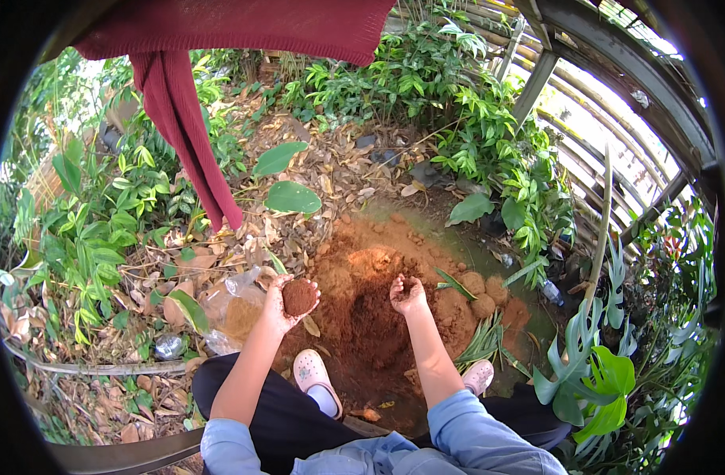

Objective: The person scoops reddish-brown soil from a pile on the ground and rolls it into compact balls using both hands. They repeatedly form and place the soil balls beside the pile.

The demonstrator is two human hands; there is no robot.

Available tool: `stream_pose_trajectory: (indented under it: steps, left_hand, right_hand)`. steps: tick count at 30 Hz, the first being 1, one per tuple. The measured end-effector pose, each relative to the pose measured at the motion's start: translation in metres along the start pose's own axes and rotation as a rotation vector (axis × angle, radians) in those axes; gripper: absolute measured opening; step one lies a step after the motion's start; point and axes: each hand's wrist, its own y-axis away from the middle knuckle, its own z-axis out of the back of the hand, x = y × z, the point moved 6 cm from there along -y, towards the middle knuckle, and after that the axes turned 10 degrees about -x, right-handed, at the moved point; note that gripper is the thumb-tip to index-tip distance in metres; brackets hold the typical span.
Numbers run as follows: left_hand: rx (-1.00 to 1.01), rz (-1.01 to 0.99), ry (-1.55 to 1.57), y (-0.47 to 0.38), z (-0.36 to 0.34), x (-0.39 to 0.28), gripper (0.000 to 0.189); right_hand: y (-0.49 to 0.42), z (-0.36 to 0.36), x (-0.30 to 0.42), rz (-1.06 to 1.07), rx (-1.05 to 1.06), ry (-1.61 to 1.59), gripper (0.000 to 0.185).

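Note:
On the palm of my left hand (284, 304) rests a round ball of dark brown soil (300, 297), the fingers curled around its side. My right hand (407, 294) is raised over the soil with its fingers curled and soil stuck to them; whether loose soil lies in its palm is hard to tell. Between and beyond both hands spreads a mound of reddish-brown soil (362, 249), darker and damp-looking in its middle. Several soil balls (483, 305) sit together at the mound's right edge, beside a cut green leaf (455, 284).
Left of the mound lies a clear plastic bag (238, 309) with brown material. A maroon knitted cloth (178, 119) hangs at the upper left. Long green leaves (484, 341) lie near my right clog (478, 376); my left clog (312, 371) is by the mound. A plastic bottle (551, 292) lies right.

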Motion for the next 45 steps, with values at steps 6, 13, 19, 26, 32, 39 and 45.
stream_pose_trajectory:
  steps: [6, 13, 19, 26, 32, 39, 45]
  left_hand:
    - [-0.014, 0.024, -0.015, -0.003, 0.0, 0.001, 0.035]
    - [-0.006, 0.011, -0.029, 0.001, -0.005, 0.0, 0.036]
    - [-0.041, 0.021, -0.048, -0.001, -0.017, 0.006, 0.037]
    - [-0.024, 0.044, -0.066, -0.012, -0.045, 0.018, 0.037]
    - [-0.008, 0.097, -0.101, -0.027, -0.066, 0.03, 0.038]
    - [0.021, 0.124, -0.117, -0.038, -0.093, 0.046, 0.037]
    - [0.079, 0.198, -0.134, -0.046, -0.113, 0.065, 0.037]
  right_hand:
    - [0.006, -0.02, -0.001, 0.167, -0.119, 0.085, 0.032]
    - [0.009, -0.026, -0.005, 0.166, -0.186, 0.099, 0.042]
    - [0.021, -0.041, -0.015, 0.211, -0.135, 0.15, 0.04]
    - [0.046, -0.066, -0.02, 0.316, 0.064, 0.313, 0.014]
    - [0.053, -0.064, -0.01, 0.422, 0.078, 0.426, 0.024]
    - [0.074, -0.066, -0.006, 0.46, 0.08, 0.313, 0.032]
    - [0.072, -0.051, -0.012, 0.533, 0.09, 0.258, 0.036]
